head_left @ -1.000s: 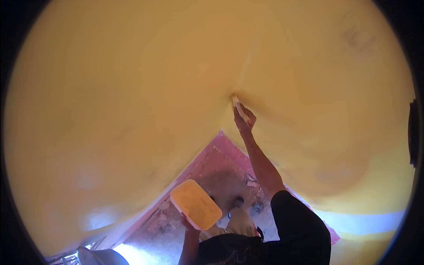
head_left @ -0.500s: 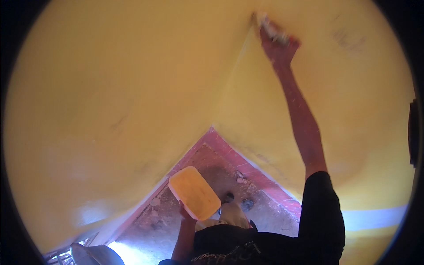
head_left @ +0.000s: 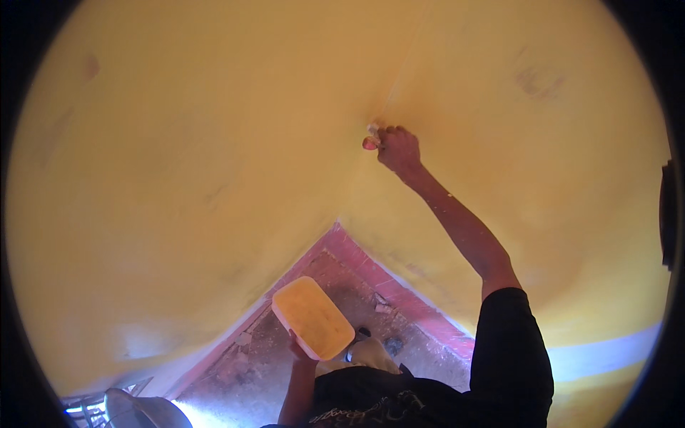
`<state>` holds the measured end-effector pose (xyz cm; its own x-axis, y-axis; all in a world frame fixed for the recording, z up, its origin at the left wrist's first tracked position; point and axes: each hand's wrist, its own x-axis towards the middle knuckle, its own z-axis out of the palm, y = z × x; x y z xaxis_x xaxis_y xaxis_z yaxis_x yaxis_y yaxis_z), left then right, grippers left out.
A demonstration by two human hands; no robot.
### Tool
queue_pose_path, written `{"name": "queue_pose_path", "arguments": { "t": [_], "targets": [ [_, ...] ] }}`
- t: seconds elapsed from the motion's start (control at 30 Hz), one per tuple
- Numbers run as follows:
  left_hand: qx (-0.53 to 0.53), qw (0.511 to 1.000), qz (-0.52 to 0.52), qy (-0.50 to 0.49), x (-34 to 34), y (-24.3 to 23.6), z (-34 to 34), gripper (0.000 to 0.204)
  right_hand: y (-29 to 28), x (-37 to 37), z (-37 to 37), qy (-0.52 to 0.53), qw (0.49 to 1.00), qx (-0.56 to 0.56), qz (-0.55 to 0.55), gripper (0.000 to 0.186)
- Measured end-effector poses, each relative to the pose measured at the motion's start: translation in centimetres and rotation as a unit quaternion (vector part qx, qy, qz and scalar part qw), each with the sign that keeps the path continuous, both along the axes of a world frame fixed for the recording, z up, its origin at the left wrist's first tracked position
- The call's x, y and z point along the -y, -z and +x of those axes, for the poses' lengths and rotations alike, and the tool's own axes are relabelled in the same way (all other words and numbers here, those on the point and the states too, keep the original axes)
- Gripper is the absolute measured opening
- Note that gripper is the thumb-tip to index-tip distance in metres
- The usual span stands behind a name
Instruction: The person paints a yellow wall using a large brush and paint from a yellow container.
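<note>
My right hand (head_left: 399, 151) is raised to the corner where two yellow walls (head_left: 214, 143) meet. Its fingers are closed around a small paintbrush (head_left: 369, 143) with a reddish handle end; most of the brush is hidden by the hand. Lower down, my left hand (head_left: 302, 347) grips the near left edge of a rectangular plastic tub (head_left: 314, 318). Yellow-orange colour, like paint, fills the inside of the tub, which sits tilted in front of my body.
A pink band (head_left: 385, 273) runs along the foot of both walls. Rubble bits (head_left: 383, 305) lie on the dusty floor (head_left: 235, 371) beside it. A grey rounded object (head_left: 143, 411) stands at the lower left. Dark smudges (head_left: 539, 82) mark the right wall.
My right hand has come down along the corner and slightly left with the paintbrush, the elbow bending more. The tub in my left hand has barely shifted.
</note>
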<state>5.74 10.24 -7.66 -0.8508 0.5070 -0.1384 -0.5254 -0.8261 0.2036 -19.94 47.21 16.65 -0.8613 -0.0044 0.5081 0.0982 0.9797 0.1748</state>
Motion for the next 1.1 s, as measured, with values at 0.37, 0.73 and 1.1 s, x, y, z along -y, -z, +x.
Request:
{"name": "queue_pose_path", "arguments": {
  "t": [0.37,0.73,1.1],
  "targets": [
    [0.014,1.000,0.000,0.027,-0.9,-1.7,-0.8,0.076,-23.2,0.6,-0.4,0.021,0.969,-0.213,0.126,0.017],
    [0.013,1.000,-0.001,0.008,-1.1,-1.7,-0.2,0.075,-1.2,-0.2,-0.5,-0.057,0.985,0.084,0.140,0.025],
    [0.009,0.999,0.039,0.024,-1.6,-0.9,0.1,0.075,-22.6,0.8,-1.9,-0.083,0.944,-0.196,0.252,0.023]
  ]
}}
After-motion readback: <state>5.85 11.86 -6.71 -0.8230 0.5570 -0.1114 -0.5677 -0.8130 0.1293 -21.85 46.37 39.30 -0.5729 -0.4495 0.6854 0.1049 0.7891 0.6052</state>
